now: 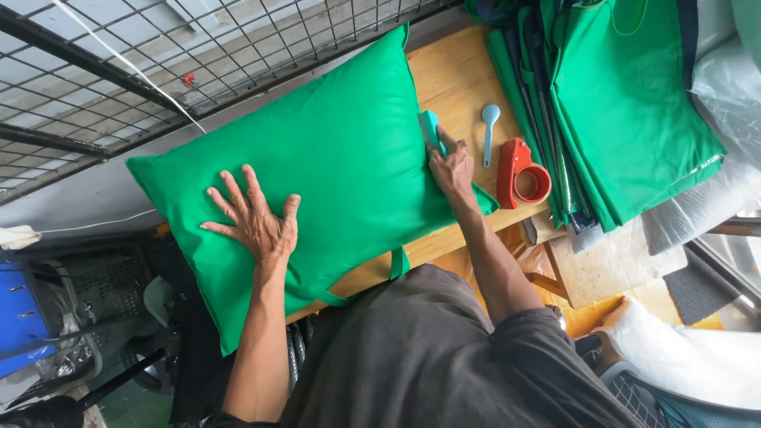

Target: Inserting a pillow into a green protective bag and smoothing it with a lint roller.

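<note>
The green fabric bag [333, 150] lies flat and smoothed across the wooden counter [456, 79], so most pressing looks done, its right edge apparently left. The left hand [258, 218] rests open, fingers spread, on the bag's middle, while the right hand [453, 168] closes its grip on a teal tool [430, 129] at that edge.

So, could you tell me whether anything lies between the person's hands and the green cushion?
Nothing visible does. The left hand lies flat on the green cushion, fingers spread. The right hand rests at its right edge, holding a small teal tool against it.
</note>
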